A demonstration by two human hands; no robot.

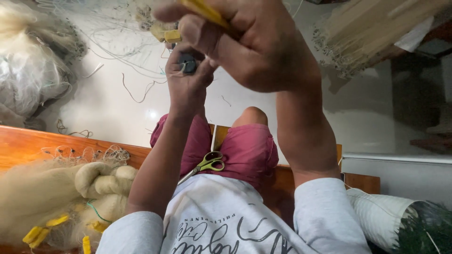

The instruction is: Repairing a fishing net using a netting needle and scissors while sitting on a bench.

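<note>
you pinched a small dark weight (187, 62) on the line in your left hand (188, 80) while your right hand (245, 42), at 12 o'clock, gripped a yellow netting needle (202, 10); much pale net (52, 193) lay bundled at 8 o'clock, apparently unworked.

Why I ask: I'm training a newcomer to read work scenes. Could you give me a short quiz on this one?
1. True or false: the scissors lie on the person's lap.
2. Which hand holds the yellow piece? A) the left hand B) the right hand C) neither hand
3. Fill in: on the wooden bench, at the person's left, lies a heap of pale ____.

Key: 1 true. 2 B, the right hand grips it. 3 netting.
</note>
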